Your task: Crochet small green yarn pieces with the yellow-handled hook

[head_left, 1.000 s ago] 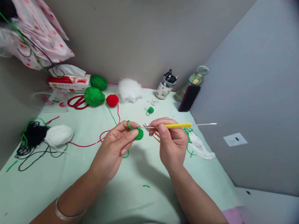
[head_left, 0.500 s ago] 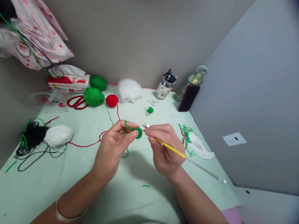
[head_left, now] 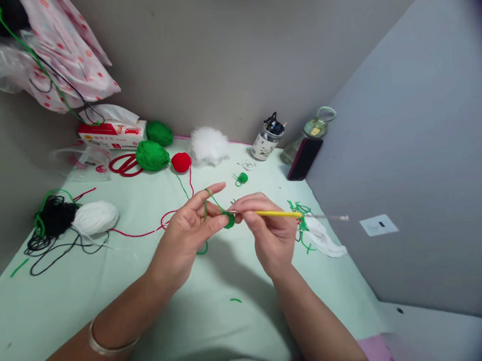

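Between thumb and fingers, my left hand (head_left: 187,233) pinches a small round green crochet piece (head_left: 229,221). Green yarn (head_left: 216,199) runs over its raised index finger down to the piece. My right hand (head_left: 268,228) is closed on a crochet hook (head_left: 278,214) with a yellow grip and a metal shaft, held nearly level. The hook's tip meets the green piece, and my right fingertips are right beside it; whether the tip is inside a stitch is too small to tell. Partly behind my right hand, the pointed tips of a metal tool (head_left: 233,201) show.
Green yarn balls (head_left: 152,155), a red ball (head_left: 181,162), red-handled scissors (head_left: 124,165), a tissue box (head_left: 113,135) and white stuffing (head_left: 209,146) line the back. White yarn (head_left: 95,217) lies left. A pen jar (head_left: 265,142), phone (head_left: 305,159) and yarn scraps (head_left: 300,212) are right.
My left index finger has lifted and straightened, drawing the green yarn up. The hook has swung from a downward slant to nearly level, and my right hand has closed in on the piece.
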`<state>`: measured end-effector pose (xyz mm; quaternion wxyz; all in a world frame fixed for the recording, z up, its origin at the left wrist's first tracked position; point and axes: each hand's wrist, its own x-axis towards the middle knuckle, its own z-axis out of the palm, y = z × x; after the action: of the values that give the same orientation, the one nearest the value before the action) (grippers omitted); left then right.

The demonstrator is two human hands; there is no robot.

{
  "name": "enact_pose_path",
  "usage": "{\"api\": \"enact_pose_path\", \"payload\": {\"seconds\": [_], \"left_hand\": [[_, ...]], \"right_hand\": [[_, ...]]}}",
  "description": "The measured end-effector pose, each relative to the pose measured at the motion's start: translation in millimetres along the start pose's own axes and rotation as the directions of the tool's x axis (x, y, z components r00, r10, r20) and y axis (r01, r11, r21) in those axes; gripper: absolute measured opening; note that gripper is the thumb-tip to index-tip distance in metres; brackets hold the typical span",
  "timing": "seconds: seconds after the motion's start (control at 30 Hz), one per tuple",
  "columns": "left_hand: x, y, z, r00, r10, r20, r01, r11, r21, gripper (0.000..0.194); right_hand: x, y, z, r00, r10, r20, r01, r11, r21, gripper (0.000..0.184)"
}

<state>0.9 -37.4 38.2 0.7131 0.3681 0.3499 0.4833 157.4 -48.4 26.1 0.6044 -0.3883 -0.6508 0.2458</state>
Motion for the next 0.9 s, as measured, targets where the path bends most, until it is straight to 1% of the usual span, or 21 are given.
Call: {"api": "enact_pose_path", "payload": {"seconds": [0.03,0.07,0.1,0.13,0.17,0.2,0.23,0.27,0.3,0.33,0.37,0.4,0.47,0.57,0.63,0.7,0.73,0.8,0.83,0.87,0.9], "left_hand": [[-1,-2,1.2,1.0,0.018,-0.013,-0.018,1.0,-0.005,0.056],[-1,-3,2.2,1.0,0.016,-0.016,-0.016,1.0,-0.022,0.058],[-1,-5,2.7,1.0,-0.014,-0.004,0.014,0.998,-0.055,0.056],[-1,-5,2.7,0.998,-0.065,0.022,0.067,0.993,-0.099,0.052],[-1,-5,1.9,0.991,-0.126,0.054,0.132,0.98,-0.149,0.046],[0,-3,0.7,0.981,-0.175,0.081,0.188,0.962,-0.196,0.04],[1,-2,-0.9,0.974,-0.206,0.097,0.224,0.946,-0.234,0.035],[2,0,-2.6,0.972,-0.215,0.099,0.234,0.937,-0.259,0.033],[3,2,-3.9,0.975,-0.202,0.09,0.219,0.939,-0.267,0.033],[3,3,-4.9,0.982,-0.173,0.074,0.186,0.95,-0.252,0.035],[3,4,-5.1,0.989,-0.135,0.058,0.145,0.965,-0.218,0.038],[2,4,-4.8,0.994,-0.096,0.045,0.102,0.98,-0.174,0.04],[1,4,-3.0,0.999,-0.03,0.027,0.033,0.996,-0.083,0.043],[0,1,-0.1,1.0,0.002,0.024,-0.001,0.999,-0.036,0.041],[0,-1,0.7,1.0,-0.005,0.01,0.005,1.0,-0.024,0.039],[0,-2,0.6,1.0,-0.003,-0.026,0.002,0.999,-0.037,0.039],[0,-3,0.3,0.999,-0.009,-0.039,0.007,0.998,-0.056,0.04],[1,-3,-0.8,0.998,-0.057,-0.027,0.054,0.992,-0.117,0.041],[1,-3,-1.6,0.995,-0.095,-0.003,0.093,0.983,-0.156,0.041],[2,-3,-2.7,0.99,-0.139,0.029,0.142,0.971,-0.19,0.039],[3,-2,-3.8,0.982,-0.178,0.061,0.187,0.958,-0.216,0.038]], "right_hand": [[-2,1,0,0.998,-0.062,0.025,0.065,0.992,-0.107,0.023],[-5,3,0,0.99,-0.137,0.044,0.143,0.964,-0.222,0.03],[-7,4,0,0.975,-0.215,0.052,0.22,0.926,-0.305,0.036],[-8,5,0,0.962,-0.271,0.042,0.268,0.899,-0.345,0.039],[-9,6,0,0.956,-0.292,0.018,0.28,0.896,-0.344,0.037],[-8,6,-1,0.963,-0.268,-0.026,0.248,0.92,-0.302,0.032],[-5,5,-2,0.975,-0.206,-0.079,0.184,0.957,-0.226,0.026],[-2,4,-2,0.986,-0.117,-0.123,0.102,0.987,-0.122,0.019],[1,3,-3,0.988,-0.016,-0.152,0.016,1.0,-0.002,0.016],[4,2,-4,0.986,0.08,-0.147,-0.063,0.991,0.117,0.015],[6,2,-4,0.981,0.151,-0.118,-0.123,0.969,0.215,0.016],[8,1,-3,0.978,0.193,-0.08,-0.164,0.947,0.276,0.015],[9,1,-1,0.978,0.205,-0.023,-0.191,0.942,0.276,0.013],[7,1,3,0.985,0.172,-0.021,-0.167,0.971,0.17,0.013],[3,1,5,0.989,0.142,-0.036,-0.137,0.984,0.115,0.015],[-1,1,6,0.998,0.051,-0.022,-0.051,0.999,-0.009,0.018],[-3,1,6,1.0,-0.023,-0.006,0.023,0.995,-0.102,0.022],[-5,2,5,0.984,-0.175,0.036,0.178,0.95,-0.256,0.03],[-5,2,4,0.973,-0.226,0.038,0.227,0.931,-0.286,0.032],[-5,2,3,0.972,-0.233,0.015,0.228,0.936,-0.268,0.03],[-3,2,1,0.98,-0.198,-0.034,0.186,0.959,-0.214,0.026]]}}
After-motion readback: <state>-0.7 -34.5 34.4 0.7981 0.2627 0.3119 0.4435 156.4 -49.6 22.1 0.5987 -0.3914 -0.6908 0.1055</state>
